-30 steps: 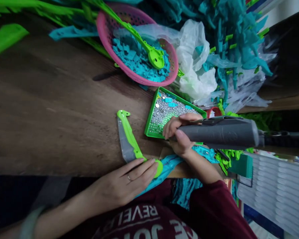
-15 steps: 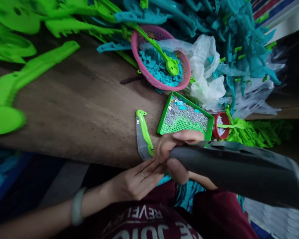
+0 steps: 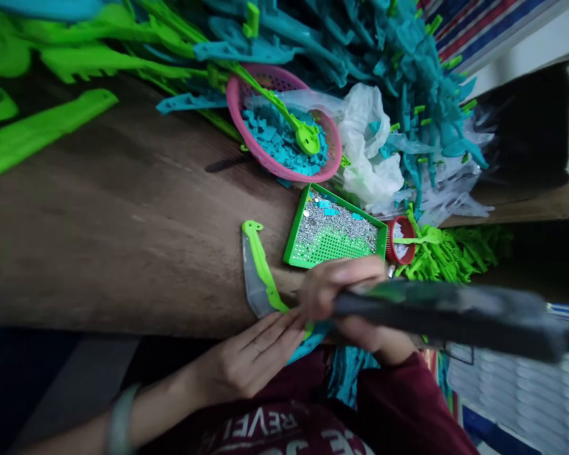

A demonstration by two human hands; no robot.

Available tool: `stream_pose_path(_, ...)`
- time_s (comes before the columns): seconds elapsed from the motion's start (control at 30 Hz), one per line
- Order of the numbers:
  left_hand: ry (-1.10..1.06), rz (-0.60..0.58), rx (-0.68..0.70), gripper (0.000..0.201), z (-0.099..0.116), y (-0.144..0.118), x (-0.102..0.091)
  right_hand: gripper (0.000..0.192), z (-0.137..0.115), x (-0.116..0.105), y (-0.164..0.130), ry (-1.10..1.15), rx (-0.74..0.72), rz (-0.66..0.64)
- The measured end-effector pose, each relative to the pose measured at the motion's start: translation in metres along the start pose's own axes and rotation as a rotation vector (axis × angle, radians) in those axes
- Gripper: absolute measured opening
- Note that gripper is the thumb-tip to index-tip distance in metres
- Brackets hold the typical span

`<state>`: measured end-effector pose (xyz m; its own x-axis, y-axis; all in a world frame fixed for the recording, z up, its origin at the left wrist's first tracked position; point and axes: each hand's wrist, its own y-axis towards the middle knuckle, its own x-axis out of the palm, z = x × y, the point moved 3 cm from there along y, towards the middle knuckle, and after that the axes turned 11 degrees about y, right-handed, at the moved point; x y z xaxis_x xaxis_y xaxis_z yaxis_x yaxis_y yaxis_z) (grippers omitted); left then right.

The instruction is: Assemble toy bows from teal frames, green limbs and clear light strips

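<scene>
My right hand [image 3: 343, 287] is wrapped round the narrow front end of a dark electric screwdriver [image 3: 436, 313], its long body blurred and pointing right. My left hand [image 3: 253, 354], with a ring on one finger, presses its extended fingers on a teal plastic piece [image 3: 307, 347] at the table's front edge. A bit of bright green shows at the fingertips. The screwdriver's tip is hidden behind my right fingers. Just beyond my left hand lies a curved part [image 3: 263, 272], green along one side and clear plastic along the other.
A green tray [image 3: 334, 230] of small silvery screws and teal bits stands past my right hand. Behind it sits a pink basket [image 3: 284, 170] of teal pieces. A red cup [image 3: 402, 240], white plastic bags [image 3: 369, 145] and piles of teal parts [image 3: 383, 57] lie about.
The view has shifted, so the table things sit further left. The screwdriver's body has swung to a flatter angle, and more of the teal piece shows under my hands.
</scene>
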<state>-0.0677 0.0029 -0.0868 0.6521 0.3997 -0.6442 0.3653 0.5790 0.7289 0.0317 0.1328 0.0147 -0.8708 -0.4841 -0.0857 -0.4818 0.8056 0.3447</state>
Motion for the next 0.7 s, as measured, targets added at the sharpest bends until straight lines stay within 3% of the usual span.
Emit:
stream_pose_path(0.1,0.127,0.055,0.071,0.039,-0.003,0.007,-0.002,0.026,-0.003,-0.038,0.015,0.069,-0.230,0.207)
stream_pose_path(0.2,0.108,0.037,0.048,0.039,-0.006,0.008,0.001,0.021,0.019,-0.056,0.016,0.031,-0.162,0.364)
stream_pose_path(0.53,0.097,-0.011,0.032,0.041,-0.004,0.009,0.000,0.027,0.052,-0.051,-0.007,0.058,-0.086,0.243)
stream_pose_path(0.7,0.096,-0.051,0.022,0.039,-0.003,0.014,-0.002,0.027,0.036,-0.049,0.004,0.097,-0.168,0.240)
